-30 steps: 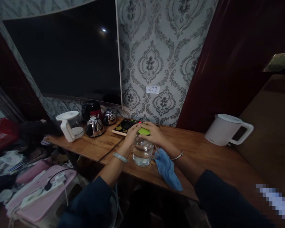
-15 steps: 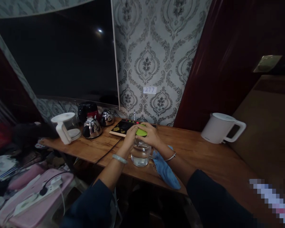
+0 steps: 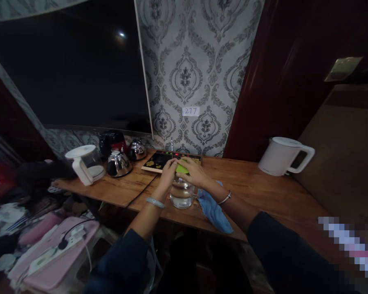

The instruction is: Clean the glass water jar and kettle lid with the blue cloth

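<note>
On the wooden table (image 3: 263,192), near its front edge: a clear glass jug (image 3: 181,195), upright, partly filled with what looks like water, capped by a green lid (image 3: 182,168). Directly beneath both hands. Left hand (image 3: 167,171) curled over the lid's left side, fingers bent down onto it; right hand (image 3: 194,172) cupped over the right side and top, fingers closed around the rim. Only a small patch of green showing between them. Hard to say in this dim light whether the lid sits fully seated or slightly lifted.

Just right of the jug, touching the right wrist: a crumpled blue cloth (image 3: 213,209), hanging partly over the table edge. Just behind the hands: a black induction plate (image 3: 159,161) with small red lights along its far edge and yellow markings, too small to read. Further left: two shiny steel kettles (image 3: 119,163) and a glass pot with white handle (image 3: 84,163). Well apart to the right: a white electric kettle (image 3: 283,156), no brand legible.

On the patterned wallpaper above: a small white label (image 3: 190,111) reading "217".
</note>
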Demonstrator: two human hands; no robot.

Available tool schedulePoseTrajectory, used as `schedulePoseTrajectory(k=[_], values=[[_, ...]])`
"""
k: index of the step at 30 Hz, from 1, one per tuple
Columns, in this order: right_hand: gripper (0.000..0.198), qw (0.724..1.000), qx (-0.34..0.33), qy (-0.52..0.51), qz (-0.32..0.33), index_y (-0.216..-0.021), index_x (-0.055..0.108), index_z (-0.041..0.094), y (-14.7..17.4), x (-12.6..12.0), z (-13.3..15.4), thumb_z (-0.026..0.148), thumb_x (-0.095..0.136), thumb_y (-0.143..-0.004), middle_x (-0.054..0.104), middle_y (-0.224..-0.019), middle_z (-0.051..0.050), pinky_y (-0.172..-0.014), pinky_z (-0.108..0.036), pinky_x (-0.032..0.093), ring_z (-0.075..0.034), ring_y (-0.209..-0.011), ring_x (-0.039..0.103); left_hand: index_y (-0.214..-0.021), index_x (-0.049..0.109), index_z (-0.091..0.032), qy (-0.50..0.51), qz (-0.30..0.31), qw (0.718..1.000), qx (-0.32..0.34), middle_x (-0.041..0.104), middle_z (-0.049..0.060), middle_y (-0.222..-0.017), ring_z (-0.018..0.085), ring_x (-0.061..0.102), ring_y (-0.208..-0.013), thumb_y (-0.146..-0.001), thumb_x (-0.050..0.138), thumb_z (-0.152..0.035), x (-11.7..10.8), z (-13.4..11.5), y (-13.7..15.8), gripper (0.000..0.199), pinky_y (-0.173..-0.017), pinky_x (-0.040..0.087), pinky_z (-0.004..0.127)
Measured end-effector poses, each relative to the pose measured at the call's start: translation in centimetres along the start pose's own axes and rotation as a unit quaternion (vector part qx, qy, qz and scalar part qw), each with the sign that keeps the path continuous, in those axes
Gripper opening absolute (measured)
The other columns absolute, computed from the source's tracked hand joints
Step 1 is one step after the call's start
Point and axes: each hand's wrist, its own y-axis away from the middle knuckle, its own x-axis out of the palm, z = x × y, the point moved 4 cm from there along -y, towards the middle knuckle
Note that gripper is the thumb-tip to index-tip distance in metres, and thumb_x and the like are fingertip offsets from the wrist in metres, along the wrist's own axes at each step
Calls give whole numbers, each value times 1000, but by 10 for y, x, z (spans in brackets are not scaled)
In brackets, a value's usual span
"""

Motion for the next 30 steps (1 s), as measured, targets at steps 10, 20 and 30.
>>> schedulePoseTrajectory(k=[10, 20, 30], values=[[59, 975, 45, -181, -124, -148, 45, 26, 19, 3, -28, 55, 44, -96, 50, -150, -10, -117, -46, 33, -24, -140, 43, -97, 68, -16, 18, -2, 1000, -15, 71, 6, -95, 19, 65, -87, -70, 75, -40, -2, 3, 2, 36, -82, 50, 32], [56, 969, 229, -23, -94, -136, 57, 19, 168, 32, -95, 44, 52, -87, 61, -135, -15, -109, -54, 40, -32, -126, 53, -96, 70, -15, 72, 3, 997, -19, 72, 8, -94, 22, 66, -94, -76, 67, -62, -5, 8, 13, 51, -88, 50, 35], [65, 966, 226, 126, 14, -142, 51, 25, 165, 56, -69, 33, 65, -80, 46, -151, -13, -105, -53, 40, -36, -130, 43, -106, 65, -21, -64, -153, 985, 43, 65, 10, -118, 24, 59, -114, -82, 65, -46, -45, 26, 86, 35, -101, 44, 40]])
